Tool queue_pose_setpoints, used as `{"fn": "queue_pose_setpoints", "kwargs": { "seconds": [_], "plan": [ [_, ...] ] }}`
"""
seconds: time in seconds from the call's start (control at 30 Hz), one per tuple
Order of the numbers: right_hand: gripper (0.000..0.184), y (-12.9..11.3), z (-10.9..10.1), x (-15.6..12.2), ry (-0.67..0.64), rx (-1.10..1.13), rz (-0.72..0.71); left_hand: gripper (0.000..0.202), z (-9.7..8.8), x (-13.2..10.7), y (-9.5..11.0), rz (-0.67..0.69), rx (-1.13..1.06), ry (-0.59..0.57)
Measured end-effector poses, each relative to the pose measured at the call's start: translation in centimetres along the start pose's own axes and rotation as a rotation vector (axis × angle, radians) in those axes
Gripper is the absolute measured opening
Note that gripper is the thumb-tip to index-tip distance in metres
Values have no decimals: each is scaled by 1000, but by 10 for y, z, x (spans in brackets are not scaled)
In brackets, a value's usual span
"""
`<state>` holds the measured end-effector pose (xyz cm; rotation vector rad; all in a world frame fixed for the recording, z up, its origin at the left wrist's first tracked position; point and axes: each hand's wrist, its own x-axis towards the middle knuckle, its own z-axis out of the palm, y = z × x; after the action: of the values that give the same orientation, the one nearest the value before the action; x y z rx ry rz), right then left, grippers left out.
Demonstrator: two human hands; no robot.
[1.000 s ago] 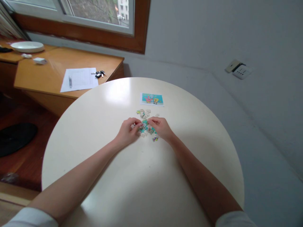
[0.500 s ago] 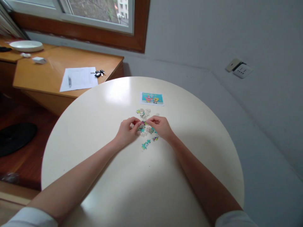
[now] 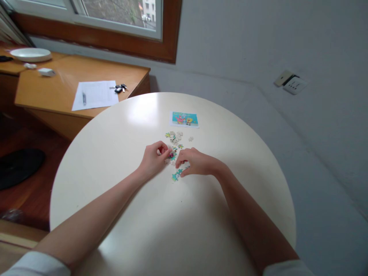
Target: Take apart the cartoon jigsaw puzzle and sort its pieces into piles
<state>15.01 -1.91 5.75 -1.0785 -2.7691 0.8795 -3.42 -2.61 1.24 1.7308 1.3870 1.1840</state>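
Small jigsaw pieces [image 3: 174, 137] lie scattered near the middle of a round cream table [image 3: 120, 153]. My left hand [image 3: 153, 159] rests beside them with thumb and forefinger pinched on a pink and green puzzle piece [image 3: 171, 155]. My right hand [image 3: 195, 163] lies palm down, fingers curled over a teal joined cluster of pieces [image 3: 176, 175], its fingertips touching it. A small colourful cartoon picture card [image 3: 184, 119] lies flat just beyond the loose pieces.
A wooden desk [image 3: 57, 92] stands at the left under a window, with a sheet of paper and pen [image 3: 94, 94], keys [image 3: 119, 88] and a white plate [image 3: 30, 54]. A wall socket [image 3: 292, 83] is at the right. A dark round object [image 3: 18, 165] lies on the floor.
A teal cluster came away from the pile and now lies nearer me. My right hand has dropped down and towards me onto that cluster. My left hand stayed pinched in place.
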Motion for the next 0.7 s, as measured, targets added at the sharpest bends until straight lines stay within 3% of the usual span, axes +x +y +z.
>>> {"fn": "queue_pose_setpoints", "kwargs": {
  "seconds": [0.1,0.33,0.57,0.7],
  "plan": [
    [9,-2,2,2,-26,-36,15,18,0,0,1,10,0,2],
    [8,-4,1,2,-25,-31,46,22,-2,-1,5,33,6,-37],
    [7,-3,4,3,67,2,39,24,-2,-2,7,44,5,-60],
    [7,-3,7,4,100,141,66,25,-1,-1,4,54,8,-71]
  ]
}}
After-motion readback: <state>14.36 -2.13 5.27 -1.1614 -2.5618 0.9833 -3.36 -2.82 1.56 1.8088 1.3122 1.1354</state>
